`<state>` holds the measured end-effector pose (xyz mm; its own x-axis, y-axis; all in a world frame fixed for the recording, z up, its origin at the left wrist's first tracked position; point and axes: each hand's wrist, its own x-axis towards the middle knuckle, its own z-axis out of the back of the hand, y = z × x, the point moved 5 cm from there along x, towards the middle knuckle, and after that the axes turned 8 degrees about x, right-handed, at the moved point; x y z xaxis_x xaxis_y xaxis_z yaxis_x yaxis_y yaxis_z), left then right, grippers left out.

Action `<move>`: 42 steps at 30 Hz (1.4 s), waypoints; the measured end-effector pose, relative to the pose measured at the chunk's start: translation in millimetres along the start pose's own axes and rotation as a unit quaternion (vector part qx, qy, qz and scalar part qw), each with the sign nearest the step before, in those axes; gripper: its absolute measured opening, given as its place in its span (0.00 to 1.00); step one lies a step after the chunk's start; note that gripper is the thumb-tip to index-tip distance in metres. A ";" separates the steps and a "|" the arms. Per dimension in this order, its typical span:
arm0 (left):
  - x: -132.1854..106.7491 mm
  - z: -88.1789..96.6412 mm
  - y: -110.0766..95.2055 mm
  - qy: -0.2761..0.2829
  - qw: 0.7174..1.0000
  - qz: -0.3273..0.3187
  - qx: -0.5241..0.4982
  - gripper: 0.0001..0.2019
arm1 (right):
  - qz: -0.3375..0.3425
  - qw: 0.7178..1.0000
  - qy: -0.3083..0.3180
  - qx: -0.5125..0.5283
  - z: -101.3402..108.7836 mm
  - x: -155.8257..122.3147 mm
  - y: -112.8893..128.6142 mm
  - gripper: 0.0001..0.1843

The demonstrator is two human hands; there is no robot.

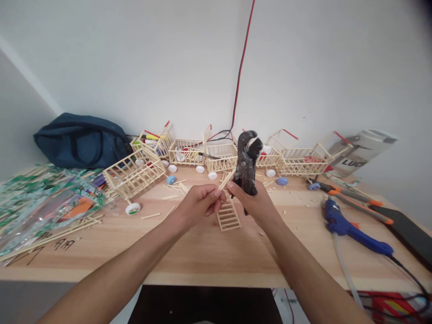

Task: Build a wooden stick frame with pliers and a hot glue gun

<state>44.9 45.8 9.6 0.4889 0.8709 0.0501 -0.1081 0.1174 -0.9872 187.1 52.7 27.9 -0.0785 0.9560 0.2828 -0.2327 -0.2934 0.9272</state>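
Fingers of left hand (199, 203) pinch closed on slim pale wooden sticks (225, 181), centre of frame, seemingly keeping them aligned; fingers of right hand (259, 202) curl round upright black hook-jawed cutter (245, 167), presumably for firm grip. Ladder-shaped pale wooden panel (229, 219) lies below on wood-grained desk (202, 256).

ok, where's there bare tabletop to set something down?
Best: tabletop between the forearms, from the ladder-like frame to the front edge. Also, lightly littered, between right forearm and glue gun. Crowded: packets left, stick carts behind, pliers right.
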 end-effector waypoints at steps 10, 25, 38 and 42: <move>-5.8 15.5 -11.6 -0.062 0.979 -0.070 0.180 0.16 | -0.148 0.975 0.163 0.036 24.1 -42.9 -9.5 0.30; -17.1 10.8 -25.5 -0.109 0.907 -0.069 0.402 0.13 | -0.160 0.972 0.165 -0.046 21.8 -49.1 -5.9 0.31; -18.6 4.1 -24.6 -0.101 0.815 -0.042 0.569 0.08 | -0.099 0.959 0.088 -0.250 28.8 -51.5 7.6 0.29; -20.4 1.9 -24.6 -0.108 0.780 -0.040 0.615 0.08 | -0.071 0.954 0.079 -0.280 26.7 -52.5 10.8 0.29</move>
<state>36.0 26.1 33.2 0.3945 0.8815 0.2596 -0.8983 0.4294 -0.0930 214.5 -0.5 29.7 -0.1420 0.9864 0.0825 -0.7306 -0.1607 0.6636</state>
